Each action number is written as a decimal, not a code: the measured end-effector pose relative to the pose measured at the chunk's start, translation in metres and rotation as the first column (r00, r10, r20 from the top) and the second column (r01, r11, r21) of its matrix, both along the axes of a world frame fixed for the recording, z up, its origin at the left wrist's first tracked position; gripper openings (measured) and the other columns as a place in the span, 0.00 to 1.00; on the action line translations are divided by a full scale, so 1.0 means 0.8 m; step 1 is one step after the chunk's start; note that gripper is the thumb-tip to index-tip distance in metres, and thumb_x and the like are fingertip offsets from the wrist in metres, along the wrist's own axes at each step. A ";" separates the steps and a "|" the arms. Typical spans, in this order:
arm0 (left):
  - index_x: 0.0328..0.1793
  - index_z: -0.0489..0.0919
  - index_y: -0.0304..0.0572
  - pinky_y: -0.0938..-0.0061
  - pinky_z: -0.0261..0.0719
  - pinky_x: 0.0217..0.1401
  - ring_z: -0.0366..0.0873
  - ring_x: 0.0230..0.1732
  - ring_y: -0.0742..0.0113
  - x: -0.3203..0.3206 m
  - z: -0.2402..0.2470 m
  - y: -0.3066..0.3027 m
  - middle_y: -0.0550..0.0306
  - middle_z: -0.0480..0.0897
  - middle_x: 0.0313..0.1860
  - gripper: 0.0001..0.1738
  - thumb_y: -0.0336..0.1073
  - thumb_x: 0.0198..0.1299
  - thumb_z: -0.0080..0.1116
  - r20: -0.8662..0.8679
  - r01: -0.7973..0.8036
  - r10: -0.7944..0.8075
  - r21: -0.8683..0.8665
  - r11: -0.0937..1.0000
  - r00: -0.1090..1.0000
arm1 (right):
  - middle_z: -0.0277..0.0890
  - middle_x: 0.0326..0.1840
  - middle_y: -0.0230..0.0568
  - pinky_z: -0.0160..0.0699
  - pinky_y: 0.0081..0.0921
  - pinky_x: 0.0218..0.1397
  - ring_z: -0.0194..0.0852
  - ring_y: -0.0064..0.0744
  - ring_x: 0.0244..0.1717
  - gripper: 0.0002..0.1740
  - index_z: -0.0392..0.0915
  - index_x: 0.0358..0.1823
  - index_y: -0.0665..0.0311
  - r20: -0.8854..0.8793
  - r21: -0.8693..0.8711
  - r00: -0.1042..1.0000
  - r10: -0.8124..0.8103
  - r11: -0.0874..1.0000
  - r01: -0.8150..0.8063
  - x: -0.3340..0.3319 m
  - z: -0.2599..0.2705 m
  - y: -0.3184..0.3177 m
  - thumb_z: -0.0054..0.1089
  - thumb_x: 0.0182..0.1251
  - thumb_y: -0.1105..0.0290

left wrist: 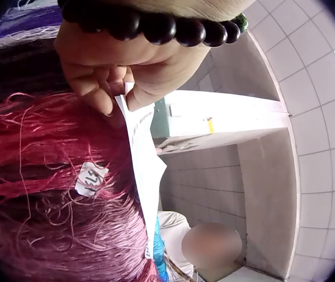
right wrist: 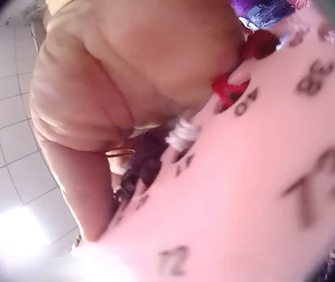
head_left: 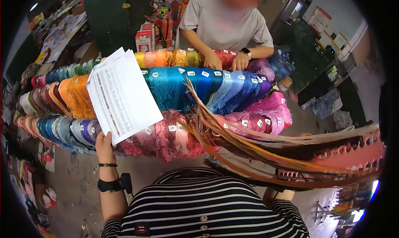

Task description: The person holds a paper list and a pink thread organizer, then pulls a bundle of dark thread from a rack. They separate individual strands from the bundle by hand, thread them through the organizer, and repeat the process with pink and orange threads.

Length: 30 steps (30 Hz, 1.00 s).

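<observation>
Printed sheets of paper point(head_left: 120, 96) are pinched at their lower corner between the thumb and fingers of the left hand point(head_left: 104, 144), over rows of thread skeins point(head_left: 166, 88) with small number labels. The left wrist view shows the left hand point(left wrist: 132, 64) gripping the sheets point(left wrist: 147, 170) beside red and mauve thread point(left wrist: 67, 223). A pink board point(head_left: 349, 155) with holes along its edges and long threads point(head_left: 249, 146) tied on lies at the right, hiding most of the right hand. In the right wrist view the right hand point(right wrist: 138, 64) grips the numbered board point(right wrist: 255, 176) by its edge, fingertips hidden.
Across the skeins a person in a light shirt point(head_left: 224, 22) has both hands on the far row. Behind stand a red fire extinguisher point(head_left: 164, 30) and boxes point(head_left: 145, 38). Water bottles point(head_left: 282, 63) are at the right, and a cluttered table point(head_left: 66, 26) at the left.
</observation>
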<state>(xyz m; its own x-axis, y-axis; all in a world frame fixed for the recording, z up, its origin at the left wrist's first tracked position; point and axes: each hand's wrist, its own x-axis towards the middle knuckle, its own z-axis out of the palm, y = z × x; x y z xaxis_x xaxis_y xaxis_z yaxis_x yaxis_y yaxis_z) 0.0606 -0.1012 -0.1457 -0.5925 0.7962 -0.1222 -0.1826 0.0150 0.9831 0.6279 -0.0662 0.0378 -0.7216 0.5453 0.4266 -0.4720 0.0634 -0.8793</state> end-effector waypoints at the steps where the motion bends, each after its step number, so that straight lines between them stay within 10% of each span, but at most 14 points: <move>1: 0.45 0.75 0.38 0.87 0.61 0.19 0.68 0.20 0.83 -0.001 -0.003 0.001 0.66 0.78 0.26 0.08 0.35 0.67 0.54 0.002 -0.006 0.006 0.023 1.000 1.000 | 0.77 0.34 0.43 0.74 0.30 0.29 0.77 0.37 0.28 0.16 0.74 0.47 0.71 0.025 -0.066 0.998 -0.057 0.996 0.058 0.002 -0.002 0.001 0.61 0.64 0.66; 8: 0.44 0.77 0.36 0.88 0.62 0.21 0.68 0.21 0.84 -0.017 0.007 0.011 0.66 0.79 0.27 0.07 0.32 0.67 0.54 -0.156 -0.036 0.040 0.030 0.999 0.987 | 0.79 0.45 0.39 0.80 0.25 0.45 0.79 0.28 0.41 0.23 0.71 0.58 0.68 0.255 -0.415 0.913 -0.320 0.816 0.402 -0.160 -0.023 0.042 0.60 0.65 0.64; 12: 0.47 0.76 0.31 0.84 0.73 0.35 0.77 0.32 0.78 -0.031 0.004 0.019 0.59 0.83 0.37 0.09 0.30 0.66 0.53 -0.227 0.014 -0.014 -0.002 1.000 0.974 | 0.80 0.39 0.37 0.79 0.23 0.40 0.79 0.25 0.35 0.10 0.74 0.50 0.68 0.337 -0.544 0.870 -0.359 0.680 0.492 -0.250 -0.086 0.088 0.52 0.71 0.74; 18: 0.51 0.75 0.28 0.82 0.74 0.41 0.79 0.38 0.75 -0.036 -0.006 0.019 0.55 0.83 0.41 0.11 0.28 0.65 0.54 -0.220 0.030 -0.034 -0.022 0.999 0.975 | 0.77 0.25 0.33 0.69 0.21 0.27 0.71 0.19 0.23 0.07 0.77 0.38 0.68 0.492 -0.063 0.656 -0.572 0.728 0.682 -0.301 -0.174 0.139 0.60 0.65 0.70; 25: 0.48 0.77 0.35 0.86 0.68 0.26 0.73 0.26 0.81 -0.024 0.016 0.013 0.64 0.81 0.32 0.10 0.34 0.68 0.53 -0.153 0.015 -0.024 -0.061 0.998 0.988 | 0.78 0.28 0.53 0.74 0.40 0.38 0.78 0.51 0.32 0.18 0.78 0.36 0.68 0.579 0.541 0.292 -0.762 0.626 0.561 -0.297 -0.143 0.130 0.64 0.57 0.58; 30: 0.48 0.78 0.39 0.87 0.64 0.22 0.69 0.22 0.83 -0.022 0.016 0.014 0.68 0.78 0.27 0.11 0.38 0.69 0.52 -0.107 0.013 -0.020 -0.062 0.998 0.994 | 0.78 0.28 0.54 0.73 0.43 0.39 0.77 0.54 0.33 0.17 0.78 0.38 0.67 0.555 0.614 0.266 -0.788 0.604 0.509 -0.296 -0.140 0.122 0.62 0.60 0.58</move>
<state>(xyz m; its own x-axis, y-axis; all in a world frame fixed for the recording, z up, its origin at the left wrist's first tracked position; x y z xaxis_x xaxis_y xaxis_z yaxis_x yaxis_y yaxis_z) 0.0426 -0.0903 -0.1326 -0.5915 0.7991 -0.1073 -0.0753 0.0777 0.9941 0.3913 0.0315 -0.0744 -0.2639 0.9488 0.1735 0.6268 0.3054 -0.7169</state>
